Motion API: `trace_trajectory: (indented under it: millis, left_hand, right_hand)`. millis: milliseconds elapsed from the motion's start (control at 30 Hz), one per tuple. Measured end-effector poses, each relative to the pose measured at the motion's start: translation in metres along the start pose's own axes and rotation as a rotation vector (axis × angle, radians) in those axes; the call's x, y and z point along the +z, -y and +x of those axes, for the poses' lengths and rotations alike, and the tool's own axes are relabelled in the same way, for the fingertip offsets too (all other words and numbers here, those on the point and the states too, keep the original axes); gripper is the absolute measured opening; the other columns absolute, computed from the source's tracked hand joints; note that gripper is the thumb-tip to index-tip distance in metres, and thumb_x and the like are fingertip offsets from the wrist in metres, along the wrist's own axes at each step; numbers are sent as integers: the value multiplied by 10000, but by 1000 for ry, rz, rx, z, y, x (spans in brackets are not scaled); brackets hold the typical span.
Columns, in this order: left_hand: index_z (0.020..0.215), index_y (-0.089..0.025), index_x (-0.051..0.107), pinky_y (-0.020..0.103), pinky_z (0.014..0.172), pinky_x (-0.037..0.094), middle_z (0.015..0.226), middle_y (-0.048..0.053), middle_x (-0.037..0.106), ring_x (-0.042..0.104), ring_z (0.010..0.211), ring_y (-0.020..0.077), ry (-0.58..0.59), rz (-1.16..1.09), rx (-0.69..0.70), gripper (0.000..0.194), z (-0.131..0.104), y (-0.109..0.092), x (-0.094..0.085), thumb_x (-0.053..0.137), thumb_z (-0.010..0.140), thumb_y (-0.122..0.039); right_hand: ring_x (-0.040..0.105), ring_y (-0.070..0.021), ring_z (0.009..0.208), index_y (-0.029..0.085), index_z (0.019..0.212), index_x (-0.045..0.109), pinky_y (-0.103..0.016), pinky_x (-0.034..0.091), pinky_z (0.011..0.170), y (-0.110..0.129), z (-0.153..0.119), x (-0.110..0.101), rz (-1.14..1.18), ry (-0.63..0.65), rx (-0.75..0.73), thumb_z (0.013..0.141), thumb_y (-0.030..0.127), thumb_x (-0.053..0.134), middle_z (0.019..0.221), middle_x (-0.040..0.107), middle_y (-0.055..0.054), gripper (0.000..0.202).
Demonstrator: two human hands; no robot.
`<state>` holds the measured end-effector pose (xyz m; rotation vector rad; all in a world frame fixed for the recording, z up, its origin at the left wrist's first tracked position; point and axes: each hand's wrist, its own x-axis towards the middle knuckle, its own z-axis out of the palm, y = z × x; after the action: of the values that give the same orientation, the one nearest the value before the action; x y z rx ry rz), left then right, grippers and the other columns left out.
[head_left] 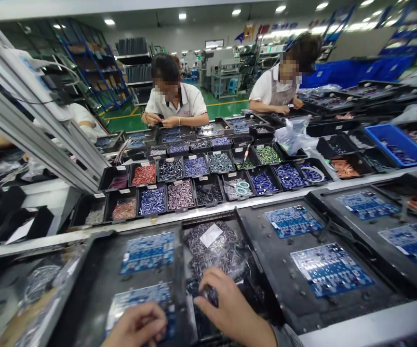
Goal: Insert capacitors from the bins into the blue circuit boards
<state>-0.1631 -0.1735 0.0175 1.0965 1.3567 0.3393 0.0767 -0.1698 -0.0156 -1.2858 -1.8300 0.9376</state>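
My left hand (139,324) is closed, fingers curled together over the nearer blue circuit board (130,301) in the left black tray. Whatever its fingertips hold is hidden. Beside it, my right hand (228,306) reaches into a black bin (253,241), its thumb and forefinger curled around small dark shiny components (211,294). In that bin, just beyond my fingers, lies a clear plastic bag (208,255) full of small dark cylindrical components, with a white label (211,235) on top. A second circuit board (148,251) sits farther back in the left tray.
To the right, another black tray (276,270) carries two circuit boards (331,269). Rows of parts bins (181,208) stand behind a metal rail, with turquoise scissors (242,188) in one. Two people (175,103) work across the bench. A metal frame (67,140) slants on the left.
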Motion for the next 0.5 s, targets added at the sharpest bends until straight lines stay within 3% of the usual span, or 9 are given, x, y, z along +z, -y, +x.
trace_trajectory:
  millis: [67, 200, 333, 500]
  left_hand:
    - [641, -158, 628, 238, 572, 448, 592, 15, 616, 547, 548, 131, 91, -24, 39, 459, 20, -20, 11, 745, 605, -601]
    - [693, -114, 682, 229, 577, 456, 650, 55, 668, 584, 580, 133, 128, -71, 88, 399, 53, -50, 31, 779, 618, -494]
    - [767, -83, 695, 224, 633, 486, 838, 122, 710, 660, 743, 171, 206, -333, 51, 363, 69, -56, 57, 779, 661, -419]
    - [853, -72, 692, 181, 644, 469, 833, 125, 699, 657, 740, 132, 361, -567, 16, 351, 67, -59, 73, 752, 711, -387]
  right_hand:
    - [555, -151, 850, 210, 810, 525, -284, 470, 771, -3, -2, -1, -6, -49, 48, 689, 117, 661, 874, 551, 7, 205]
    - [575, -171, 845, 212, 887, 551, -320, 493, 750, -16, -11, -20, -174, -249, 95, 810, 89, 475, 906, 570, -31, 164]
    - [539, -240, 1112, 261, 1044, 588, -431, 445, 939, -15, -18, -30, -374, -363, -68, 861, 168, 517, 1085, 625, -51, 218]
    - [622, -194, 896, 262, 926, 637, -403, 478, 841, 0, -10, -27, -280, -361, -165, 854, 186, 576, 891, 694, -18, 121]
